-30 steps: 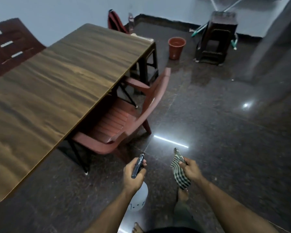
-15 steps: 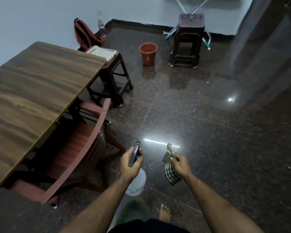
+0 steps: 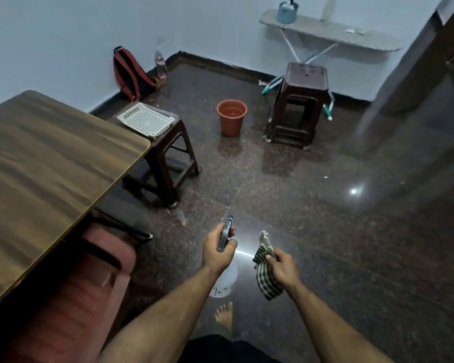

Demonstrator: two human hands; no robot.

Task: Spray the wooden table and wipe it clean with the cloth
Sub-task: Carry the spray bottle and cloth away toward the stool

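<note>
I'm standing on the dark speckled floor [image 3: 312, 218] with both arms out in front of me, and nothing is touching the wooden surface [image 3: 45, 174], which runs off toward nine o'clock with its rounded corner pointing in at me. My left hand [image 3: 216, 254] has its grip wrapped tight round the neck of the spray bottle [image 3: 223, 280]; the dark trigger head [image 3: 225, 233] pokes out over my knuckles toward twelve o'clock and the white body hangs below my wrist, down at six o'clock. My right hand [image 3: 282, 268], just beside it at three o'clock, has its grip pinched on the checked cloth [image 3: 266, 276], thumb on top, with one end sticking up toward twelve and the rest drooping under my palm. Bottle and cloth are both in the air, clear of the surface and well apart from it. Under the surface's near edge, at about eight o'clock, sits a red plastic chair [image 3: 71, 305]. Off the far corner at eleven o'clock there's a dark stool [image 3: 168, 158] carrying a white perforated tray [image 3: 146, 119]. Beyond it a red bag [image 3: 127, 72] leans on the wall with a clear bottle [image 3: 160, 64] beside it. At twelve o'clock stands a terracotta bucket [image 3: 231, 116], and at one o'clock a taller dark stool [image 3: 299, 106] in front of an ironing board [image 3: 330, 32]. My bare foot [image 3: 224, 314] shows between my forearms.
</note>
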